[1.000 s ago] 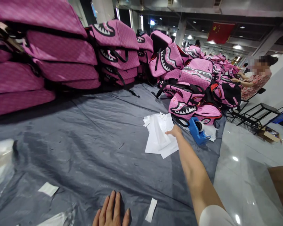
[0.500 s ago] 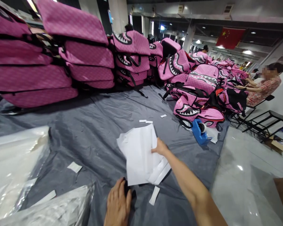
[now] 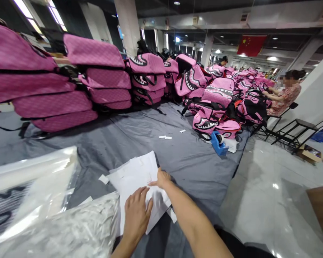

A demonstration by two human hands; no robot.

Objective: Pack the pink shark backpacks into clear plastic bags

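Observation:
White paper sheets (image 3: 134,172) lie in a loose, uneven stack on the grey cloth (image 3: 118,132), near the front edge. On the stack's right edge, my right hand (image 3: 162,179) has its thumb over the top sheet and its fingers at the side, pinching the paper. My left hand (image 3: 136,211) rests over the lower part of the sheets, fingers spread and holding nothing. Small white paper slips (image 3: 104,179) lie beside the stack, one partly under its lower right corner.
Clear plastic bags (image 3: 56,229) lie at the left front. Pink backpacks (image 3: 104,77) stand piled along the back. A blue tape dispenser (image 3: 218,144) sits near the right edge. A person (image 3: 285,95) sits beyond, near a black stool (image 3: 303,125).
The paper stack has moved left and toward me with my right hand on it. My left hand has come from the bare cloth onto the sheets. The view has shifted.

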